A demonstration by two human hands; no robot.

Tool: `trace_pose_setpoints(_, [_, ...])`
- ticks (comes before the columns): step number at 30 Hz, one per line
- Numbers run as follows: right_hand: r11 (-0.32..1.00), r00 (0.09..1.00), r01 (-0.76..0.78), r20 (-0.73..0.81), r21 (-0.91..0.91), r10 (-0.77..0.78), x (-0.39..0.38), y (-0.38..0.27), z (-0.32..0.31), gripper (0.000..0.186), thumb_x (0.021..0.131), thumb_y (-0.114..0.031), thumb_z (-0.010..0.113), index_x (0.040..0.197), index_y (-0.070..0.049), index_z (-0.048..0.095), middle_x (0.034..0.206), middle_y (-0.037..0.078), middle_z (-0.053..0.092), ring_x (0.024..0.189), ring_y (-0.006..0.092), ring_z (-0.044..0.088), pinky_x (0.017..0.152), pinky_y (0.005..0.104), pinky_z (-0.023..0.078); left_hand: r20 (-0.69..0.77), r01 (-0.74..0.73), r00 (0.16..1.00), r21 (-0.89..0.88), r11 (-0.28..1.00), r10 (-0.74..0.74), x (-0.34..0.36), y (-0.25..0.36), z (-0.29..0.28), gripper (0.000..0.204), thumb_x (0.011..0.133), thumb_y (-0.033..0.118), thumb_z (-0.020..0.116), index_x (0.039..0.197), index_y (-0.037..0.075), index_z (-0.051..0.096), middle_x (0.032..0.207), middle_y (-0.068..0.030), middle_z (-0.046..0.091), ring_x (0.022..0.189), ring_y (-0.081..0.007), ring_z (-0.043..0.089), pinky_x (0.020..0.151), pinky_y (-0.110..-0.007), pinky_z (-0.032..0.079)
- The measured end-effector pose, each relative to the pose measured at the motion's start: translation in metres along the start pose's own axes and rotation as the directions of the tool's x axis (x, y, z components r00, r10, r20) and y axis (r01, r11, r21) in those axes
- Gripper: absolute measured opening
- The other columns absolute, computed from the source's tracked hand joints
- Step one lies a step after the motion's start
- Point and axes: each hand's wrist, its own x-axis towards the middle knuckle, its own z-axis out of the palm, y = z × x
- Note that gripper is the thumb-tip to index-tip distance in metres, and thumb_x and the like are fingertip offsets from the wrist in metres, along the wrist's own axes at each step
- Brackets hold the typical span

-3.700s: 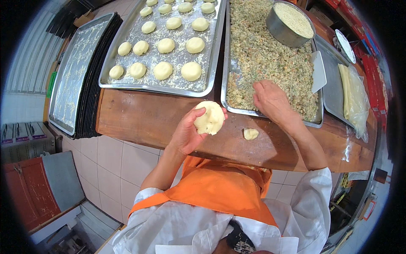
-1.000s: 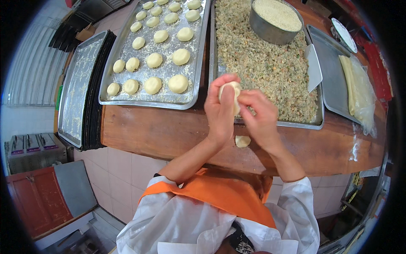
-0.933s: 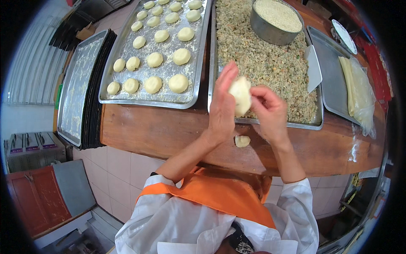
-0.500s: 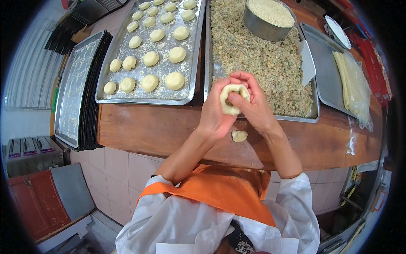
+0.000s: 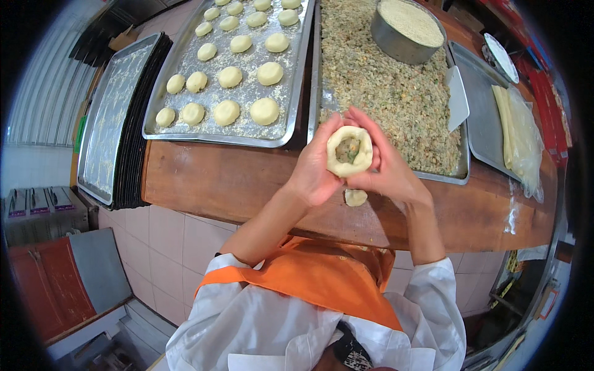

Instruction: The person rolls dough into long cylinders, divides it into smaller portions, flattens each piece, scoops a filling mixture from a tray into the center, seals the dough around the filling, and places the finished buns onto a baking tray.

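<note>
Between my two hands is a cup of pale dough (image 5: 334,166), its rim thick and its mouth facing up, with speckled filling (image 5: 348,150) inside. My left hand (image 5: 314,167) wraps its left side. On the right and lower side, my right hand (image 5: 391,170) curves its fingers and thumb against the dough. Just below them a small lump of dough (image 5: 355,198) rests on the wooden table (image 5: 247,185). Beyond my hands lies a tray of crumbly filling (image 5: 383,93), flecked with green and orange.
At the left a floured metal tray (image 5: 213,137) bears several round dough pieces, beside a stack of trays (image 5: 114,123). A round metal tin of pale grains (image 5: 408,46) and a white scraper (image 5: 456,99) sit in the filling. Rolled dough under plastic (image 5: 516,136) lies at right.
My right thumb has come out of the dough's mouth to its lower outer side, so the filling now shows. The view has shifted slightly.
</note>
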Motion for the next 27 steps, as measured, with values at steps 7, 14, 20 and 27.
trace_pose_setpoints(7, [0.815, 0.929, 0.271, -0.083, -0.513, -0.362, -0.011, 0.016, 0.0, 0.065, 0.064, -0.014, 0.076, 0.121, -0.004, 0.046, 0.128, 0.015, 0.042, 0.129, 0.027, 0.03, 0.102, 0.0388, 0.029, 0.007, 0.038, 0.999, 0.152, 0.988, -0.04, -0.018, 0.002, 0.01, 0.052, 0.091, 0.047, 0.037, 0.121, 0.005, 0.043, 0.111, -0.0064, 0.053, 0.103, -0.0173, 0.053, 0.088, -0.033, 0.044])
trace_pose_setpoints(14, [0.295, 0.898, 0.438, 0.429, -0.849, -0.098, -0.008, -0.023, 0.01, 0.067, 0.063, -0.009, 0.072, 0.123, -0.005, 0.044, 0.125, 0.016, 0.046, 0.12, 0.0314, 0.041, 0.103, 0.042, 0.03, 0.165, -0.141, 0.986, 0.837, 0.529, 0.002, -0.032, -0.013, 0.0, 0.036, 0.083, 0.002, 0.045, 0.118, -0.002, 0.044, 0.116, -0.0096, 0.049, 0.107, -0.0154, 0.048, 0.088, -0.029, 0.042])
trace_pose_setpoints(20, [0.426, 0.877, 0.472, 0.363, -0.772, -0.314, -0.006, -0.016, 0.006, 0.027, 0.078, -0.006, 0.057, 0.105, -0.002, 0.058, 0.097, 0.013, 0.06, 0.095, 0.0272, 0.058, 0.084, 0.0362, 0.045, 0.446, 0.274, 0.88, -0.198, 0.941, -0.162, -0.035, -0.005, -0.028, 0.038, 0.087, 0.006, 0.042, 0.124, 0.0, 0.038, 0.121, -0.0103, 0.047, 0.114, -0.0198, 0.046, 0.094, -0.035, 0.041])
trace_pose_setpoints(27, [0.753, 0.894, 0.389, 0.02, -0.53, -0.447, -0.001, 0.011, 0.01, 0.023, 0.078, -0.016, 0.063, 0.097, -0.005, 0.054, 0.095, 0.009, 0.06, 0.083, 0.0224, 0.061, 0.07, 0.029, 0.049, 0.028, -0.12, 0.993, 0.27, 0.955, 0.117, -0.037, -0.037, -0.015, 0.038, 0.098, 0.026, 0.029, 0.125, 0.0, 0.036, 0.117, -0.0076, 0.049, 0.108, -0.0154, 0.05, 0.09, -0.034, 0.043])
